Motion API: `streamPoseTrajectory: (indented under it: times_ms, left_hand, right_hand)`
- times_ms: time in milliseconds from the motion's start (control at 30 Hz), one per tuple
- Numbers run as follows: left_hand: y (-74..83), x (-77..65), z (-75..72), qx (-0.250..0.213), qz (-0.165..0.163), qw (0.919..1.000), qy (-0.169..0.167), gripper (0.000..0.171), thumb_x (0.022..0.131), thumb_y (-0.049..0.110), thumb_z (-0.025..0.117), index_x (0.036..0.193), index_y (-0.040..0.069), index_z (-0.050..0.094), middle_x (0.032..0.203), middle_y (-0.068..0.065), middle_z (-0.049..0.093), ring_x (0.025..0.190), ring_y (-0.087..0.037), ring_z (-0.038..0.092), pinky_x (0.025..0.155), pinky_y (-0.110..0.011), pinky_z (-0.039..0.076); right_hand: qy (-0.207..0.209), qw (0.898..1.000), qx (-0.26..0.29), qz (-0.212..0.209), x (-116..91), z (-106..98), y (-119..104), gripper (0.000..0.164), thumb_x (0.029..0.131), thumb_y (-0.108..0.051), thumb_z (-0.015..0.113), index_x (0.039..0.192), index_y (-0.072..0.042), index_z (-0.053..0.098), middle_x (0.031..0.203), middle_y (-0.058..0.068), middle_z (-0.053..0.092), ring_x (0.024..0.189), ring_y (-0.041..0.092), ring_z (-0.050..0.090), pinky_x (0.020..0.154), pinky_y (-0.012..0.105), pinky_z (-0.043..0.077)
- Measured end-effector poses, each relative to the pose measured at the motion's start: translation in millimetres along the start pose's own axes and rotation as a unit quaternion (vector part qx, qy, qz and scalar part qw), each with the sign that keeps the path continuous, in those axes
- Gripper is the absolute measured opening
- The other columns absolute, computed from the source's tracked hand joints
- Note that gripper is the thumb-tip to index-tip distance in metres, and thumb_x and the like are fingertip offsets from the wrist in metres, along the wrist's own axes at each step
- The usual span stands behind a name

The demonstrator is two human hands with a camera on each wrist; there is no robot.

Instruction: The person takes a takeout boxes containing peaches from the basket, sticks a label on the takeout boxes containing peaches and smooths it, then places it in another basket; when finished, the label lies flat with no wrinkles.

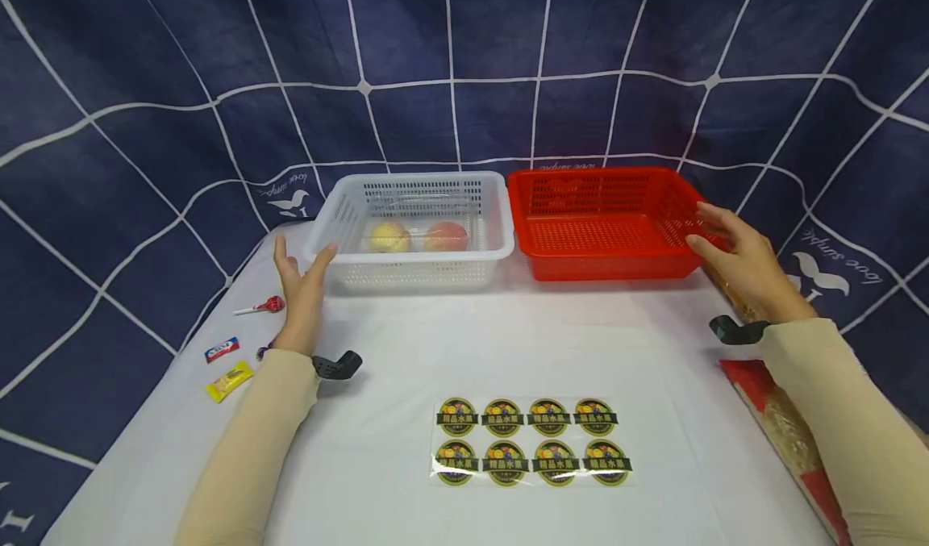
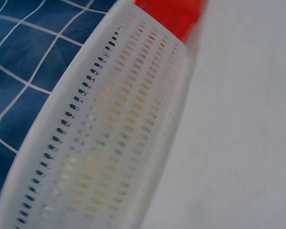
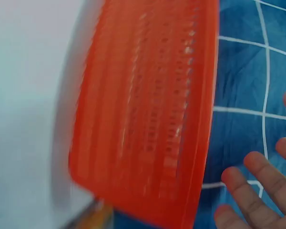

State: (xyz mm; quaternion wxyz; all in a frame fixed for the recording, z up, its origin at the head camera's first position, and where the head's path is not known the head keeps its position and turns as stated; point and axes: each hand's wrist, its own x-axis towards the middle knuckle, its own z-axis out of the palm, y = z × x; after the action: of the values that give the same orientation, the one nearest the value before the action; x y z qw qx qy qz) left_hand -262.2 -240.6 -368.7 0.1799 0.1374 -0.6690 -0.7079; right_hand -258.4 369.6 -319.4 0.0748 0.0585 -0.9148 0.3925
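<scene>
My left hand (image 1: 301, 304) is raised with thumb and fingers apart, at the near left corner of a white plastic basket (image 1: 414, 257). A clear plastic box (image 1: 421, 204) sits in that basket, with a yellowish round fruit (image 1: 389, 238) and a pinkish-red one (image 1: 446, 237) showing there. At the right end of a red plastic basket (image 1: 610, 265), my right hand (image 1: 755, 268) is held with its fingers spread, grasping nothing. The right wrist view shows its fingers (image 3: 252, 200) extended beyond the red basket's rim (image 3: 207, 129). The left wrist view shows the white basket's slotted side (image 2: 109, 119), but no fingers.
A transparent sheet of round fruit labels (image 1: 533, 441) lies at the front of the white-covered table (image 1: 377, 465). Left of it are a lollipop (image 1: 272, 304) and small wrapped candies (image 1: 229, 381). A red-and-clear package (image 1: 780, 429) lies partly under the right forearm. Checked blue cloth (image 1: 493, 118) hangs behind.
</scene>
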Motion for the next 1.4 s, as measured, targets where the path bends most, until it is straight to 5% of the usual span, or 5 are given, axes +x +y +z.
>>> streamPoseTrajectory:
  times_ms: [133,233,400,867,1400]
  left_hand:
    - [-15.1,10.1,14.9,-0.076,0.018,0.9964,0.033,0.109,0.099,0.022,0.078,0.174,0.034,-0.001,0.181,-0.012,-0.004,0.167,-0.027,0.002,0.132,-0.032,0.012]
    - [-25.9,15.9,25.9,-0.11,0.07,0.9909,0.033,0.111,0.098,0.011,0.079,0.174,0.03,0.0,0.179,-0.011,0.009,0.165,-0.029,0.013,0.131,-0.032,0.022]
    - [-39.8,21.5,35.1,-0.132,0.129,0.9826,0.026,0.111,0.094,0.004,0.082,0.172,0.028,0.008,0.17,-0.007,0.034,0.156,-0.027,0.036,0.124,-0.031,0.034]
    - [-50.7,24.1,35.9,-0.116,0.135,0.9835,0.031,0.102,0.094,0.01,0.084,0.166,0.03,0.016,0.164,-0.006,0.037,0.15,-0.026,0.04,0.122,-0.029,0.034]
    - [-53.6,25.3,32.6,-0.111,0.128,0.9852,0.023,0.098,0.095,0.012,0.083,0.165,0.029,0.017,0.163,-0.006,0.035,0.147,-0.024,0.039,0.122,-0.031,0.034]
  right_hand:
    - [0.029,0.996,0.087,-0.009,9.8,9.1,-4.9,0.07,0.111,-0.032,0.062,0.172,-0.016,0.031,0.163,0.011,0.05,0.135,0.017,0.057,0.096,0.009,0.049]
    - [0.024,0.975,0.219,-0.01,16.4,14.3,-9.7,0.069,0.109,-0.023,0.066,0.17,-0.015,0.035,0.146,-0.002,0.061,0.117,-0.001,0.063,0.09,0.008,0.052]
    - [-0.03,0.931,0.363,0.009,28.7,22.1,-20.4,0.067,0.107,-0.015,0.069,0.166,-0.009,0.038,0.128,-0.01,0.068,0.106,0.004,0.072,0.09,0.017,0.058]
    - [-0.179,0.937,0.298,0.025,64.6,41.3,-51.7,0.05,0.111,-0.017,0.061,0.159,-0.013,0.049,0.137,-0.003,0.07,0.116,0.015,0.072,0.1,0.03,0.059]
    - [-0.203,0.922,0.328,0.021,102.0,91.5,-91.9,0.055,0.112,-0.016,0.058,0.162,-0.002,0.042,0.153,0.02,0.056,0.116,0.021,0.072,0.109,0.043,0.055]
